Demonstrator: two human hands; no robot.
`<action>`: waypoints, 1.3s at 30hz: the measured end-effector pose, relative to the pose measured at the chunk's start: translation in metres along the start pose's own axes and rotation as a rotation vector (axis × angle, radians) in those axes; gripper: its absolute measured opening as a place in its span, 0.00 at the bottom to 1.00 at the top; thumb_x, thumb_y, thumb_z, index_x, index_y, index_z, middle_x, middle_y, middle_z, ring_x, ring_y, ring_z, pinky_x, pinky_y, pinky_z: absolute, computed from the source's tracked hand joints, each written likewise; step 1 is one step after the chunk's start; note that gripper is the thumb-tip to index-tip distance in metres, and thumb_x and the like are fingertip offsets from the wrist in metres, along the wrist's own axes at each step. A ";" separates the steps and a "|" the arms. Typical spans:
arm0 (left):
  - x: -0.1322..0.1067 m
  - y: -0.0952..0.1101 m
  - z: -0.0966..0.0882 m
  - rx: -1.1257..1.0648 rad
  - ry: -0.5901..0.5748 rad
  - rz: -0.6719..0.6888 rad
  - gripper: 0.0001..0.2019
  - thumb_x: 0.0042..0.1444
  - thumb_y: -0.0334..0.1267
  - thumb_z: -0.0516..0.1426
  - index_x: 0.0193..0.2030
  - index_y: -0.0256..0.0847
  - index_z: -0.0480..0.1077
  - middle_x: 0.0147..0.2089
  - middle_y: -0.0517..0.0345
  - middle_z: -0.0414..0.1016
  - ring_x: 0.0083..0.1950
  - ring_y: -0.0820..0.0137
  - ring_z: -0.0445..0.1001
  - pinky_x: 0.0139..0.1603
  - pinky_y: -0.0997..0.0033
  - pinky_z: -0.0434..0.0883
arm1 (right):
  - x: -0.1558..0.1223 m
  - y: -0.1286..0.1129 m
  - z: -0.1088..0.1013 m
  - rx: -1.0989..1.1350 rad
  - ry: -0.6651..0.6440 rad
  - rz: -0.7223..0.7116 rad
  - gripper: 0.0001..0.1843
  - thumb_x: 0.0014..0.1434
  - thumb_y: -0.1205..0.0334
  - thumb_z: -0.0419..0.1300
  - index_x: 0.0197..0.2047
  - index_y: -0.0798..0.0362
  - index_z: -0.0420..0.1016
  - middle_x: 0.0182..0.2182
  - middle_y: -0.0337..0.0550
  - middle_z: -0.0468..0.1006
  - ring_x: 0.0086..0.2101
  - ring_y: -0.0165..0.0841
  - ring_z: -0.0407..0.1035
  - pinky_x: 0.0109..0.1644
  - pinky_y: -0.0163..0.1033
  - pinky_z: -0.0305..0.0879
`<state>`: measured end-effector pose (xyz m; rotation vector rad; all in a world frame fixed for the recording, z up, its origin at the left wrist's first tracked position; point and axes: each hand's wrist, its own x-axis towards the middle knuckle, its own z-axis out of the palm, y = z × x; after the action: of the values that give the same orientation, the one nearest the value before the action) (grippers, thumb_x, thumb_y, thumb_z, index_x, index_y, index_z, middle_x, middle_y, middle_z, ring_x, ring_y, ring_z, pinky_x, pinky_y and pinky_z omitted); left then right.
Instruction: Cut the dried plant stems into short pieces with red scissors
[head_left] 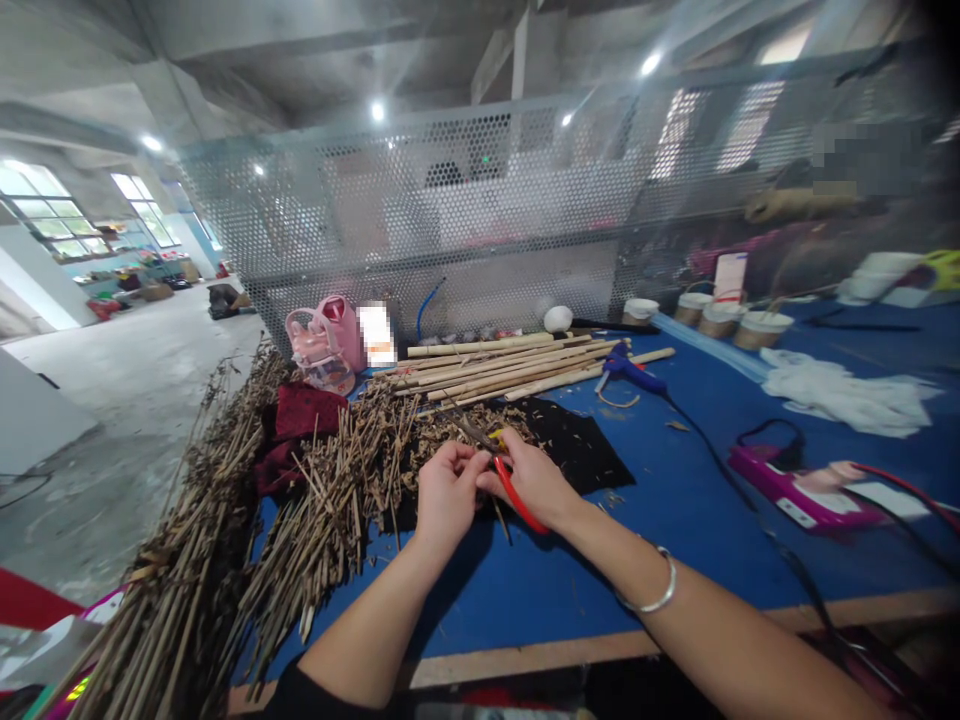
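My left hand (pixel 444 492) is closed in a pinch on a thin dry twig (pixel 501 520) over the blue table (pixel 675 520). My right hand (pixel 534 478) is wrapped round red-handled cutters (pixel 517 498), whose blades (pixel 474 432) point away toward the chopped bits. The two hands touch each other above a black cloth (pixel 577 450) strewn with small cuttings. A heap of short cut sticks (pixel 345 480) lies just left of my left hand.
Long dry stalks (pixel 180 580) pile over the table's left edge. Pale bamboo poles (pixel 517 368) lie behind, with a blue glue gun (pixel 630 372), a pink bag (pixel 324 345), small tubs (pixel 720 318), white cloth (pixel 847 395) and a magenta device (pixel 787 490). A perforated metal screen (pixel 525 220) backs the table.
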<state>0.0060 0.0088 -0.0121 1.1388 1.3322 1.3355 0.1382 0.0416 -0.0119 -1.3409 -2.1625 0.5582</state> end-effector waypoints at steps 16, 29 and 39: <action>0.003 0.000 -0.002 -0.042 -0.017 0.004 0.13 0.51 0.47 0.54 0.31 0.37 0.67 0.22 0.62 0.69 0.17 0.79 0.62 0.15 0.81 0.63 | 0.004 0.006 -0.004 -0.079 -0.027 0.037 0.18 0.49 0.45 0.58 0.31 0.50 0.61 0.23 0.38 0.71 0.25 0.31 0.65 0.27 0.32 0.51; 0.003 -0.005 -0.002 0.036 -0.069 0.039 0.14 0.53 0.47 0.51 0.27 0.37 0.67 0.22 0.60 0.70 0.16 0.78 0.62 0.15 0.78 0.64 | 0.002 -0.002 -0.010 -0.104 -0.044 0.001 0.21 0.46 0.48 0.62 0.37 0.52 0.62 0.30 0.41 0.71 0.30 0.33 0.67 0.31 0.34 0.54; 0.003 -0.004 -0.004 0.095 -0.030 0.051 0.15 0.53 0.48 0.50 0.29 0.37 0.67 0.21 0.61 0.67 0.17 0.78 0.60 0.14 0.81 0.61 | 0.002 0.001 -0.008 -0.159 -0.047 0.049 0.22 0.47 0.41 0.58 0.30 0.51 0.59 0.23 0.40 0.72 0.23 0.31 0.65 0.24 0.32 0.48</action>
<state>0.0013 0.0110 -0.0163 1.2600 1.3646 1.2982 0.1434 0.0445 -0.0055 -1.4812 -2.2582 0.4481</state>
